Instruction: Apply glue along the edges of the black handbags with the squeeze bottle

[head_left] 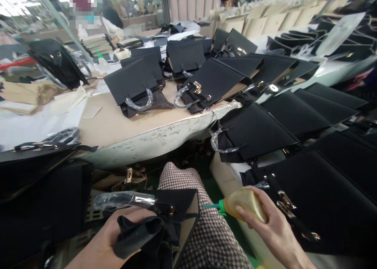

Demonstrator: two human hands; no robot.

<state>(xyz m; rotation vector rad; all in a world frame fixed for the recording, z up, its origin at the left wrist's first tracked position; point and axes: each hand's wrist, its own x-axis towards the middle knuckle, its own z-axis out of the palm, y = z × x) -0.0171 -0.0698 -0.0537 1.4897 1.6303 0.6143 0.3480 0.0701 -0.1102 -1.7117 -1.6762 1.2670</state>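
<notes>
My left hand [113, 231] is closed on a black handbag [176, 202] that rests by my lap, its fingers partly hidden by loose black fabric at the bag's top. Clear plastic wraps the bag's handle [123, 200], just above that hand. The bag's side is turned to the right and shows a beige inside. In my right hand [265, 222] is a yellowish squeeze bottle [246, 206] with a green cap and thin nozzle. The nozzle points left, with its tip close to the bag's edge but apart from it.
Several black handbags [259, 131] lie overlapping on a bench to the right. More bags [218, 80] cover the table [123, 131] ahead. Another black bag [38, 167] stands at the left. A person [97, 25] works across the table; another green-tipped bottle [101, 63] stands near them.
</notes>
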